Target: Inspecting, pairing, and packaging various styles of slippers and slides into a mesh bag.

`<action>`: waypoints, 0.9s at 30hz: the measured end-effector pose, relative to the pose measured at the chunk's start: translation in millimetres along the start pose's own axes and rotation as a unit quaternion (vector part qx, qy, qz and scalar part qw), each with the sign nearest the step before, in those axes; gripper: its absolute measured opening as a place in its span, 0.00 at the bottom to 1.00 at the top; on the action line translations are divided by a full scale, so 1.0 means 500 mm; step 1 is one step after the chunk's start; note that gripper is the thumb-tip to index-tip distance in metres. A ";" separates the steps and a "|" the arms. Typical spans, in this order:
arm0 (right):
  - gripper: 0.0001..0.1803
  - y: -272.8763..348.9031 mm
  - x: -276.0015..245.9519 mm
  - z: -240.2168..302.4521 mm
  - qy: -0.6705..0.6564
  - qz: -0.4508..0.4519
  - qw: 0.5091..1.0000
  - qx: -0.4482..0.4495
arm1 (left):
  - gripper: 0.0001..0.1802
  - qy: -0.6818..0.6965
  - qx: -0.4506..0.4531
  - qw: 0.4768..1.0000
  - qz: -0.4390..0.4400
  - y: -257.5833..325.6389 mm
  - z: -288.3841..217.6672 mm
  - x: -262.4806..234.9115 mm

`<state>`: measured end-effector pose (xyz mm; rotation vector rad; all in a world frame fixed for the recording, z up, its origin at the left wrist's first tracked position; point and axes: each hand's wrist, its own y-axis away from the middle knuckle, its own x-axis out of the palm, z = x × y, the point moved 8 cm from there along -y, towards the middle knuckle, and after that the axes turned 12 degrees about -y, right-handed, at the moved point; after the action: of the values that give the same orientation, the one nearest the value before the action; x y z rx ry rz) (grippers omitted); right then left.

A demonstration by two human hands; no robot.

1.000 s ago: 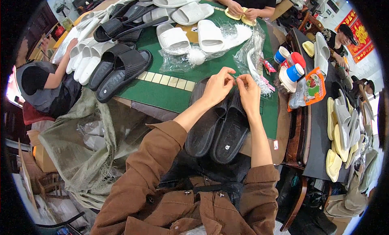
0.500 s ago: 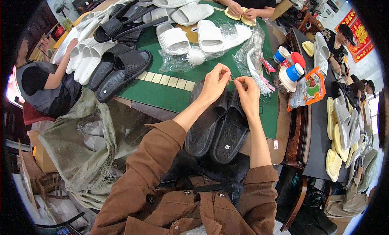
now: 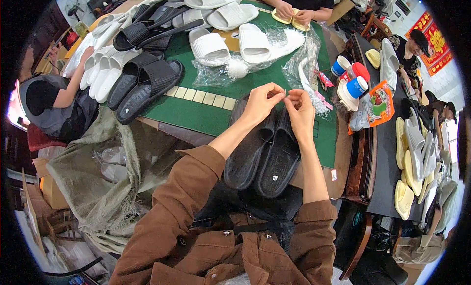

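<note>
Left of the hands (image 3: pixel 264 101), a path runs low over the green tabletop (image 3: pixel 196 117) as far as the black slippers (image 3: pixel 147 86). White slippers (image 3: pixel 255 43) block straight ahead; plastic-wrapped white bundle (image 3: pixel 307 75) and blue-topped tubs (image 3: pixel 356 87) obstruct the right. A black pair (image 3: pixel 278 162) crowds the space between the forearms (image 3: pixel 315 174).

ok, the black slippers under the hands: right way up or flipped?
Right way up: the black slippers show their footbeds to the camera, and a strap arches over the right one.

The person's left hand (image 3: pixel 264 103) is curled in a pinch; just beside it, the right hand (image 3: pixel 301 109) pinches likewise, bare forearms (image 3: pixel 314 172) behind both.
</note>
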<state>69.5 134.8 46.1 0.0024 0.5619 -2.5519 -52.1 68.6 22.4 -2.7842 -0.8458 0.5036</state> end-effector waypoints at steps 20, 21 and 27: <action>0.02 0.050 -0.199 0.072 0.483 0.099 0.851 -0.181 | 0.05 0.220 -0.072 0.970 -0.078 -0.017 0.052 -0.038; 0.02 0.050 -0.218 0.070 0.518 0.104 0.834 -0.163 | 0.05 0.220 -0.072 0.970 -0.078 -0.018 0.055 -0.039; 0.03 0.034 -0.312 0.029 0.511 0.026 0.857 0.066 | 0.05 0.307 -0.119 0.943 -0.040 -0.012 0.056 -0.024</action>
<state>214.3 192.7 69.8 1.4558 0.7191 -2.3483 -74.9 69.0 1.6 -2.8184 -0.8972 -0.4983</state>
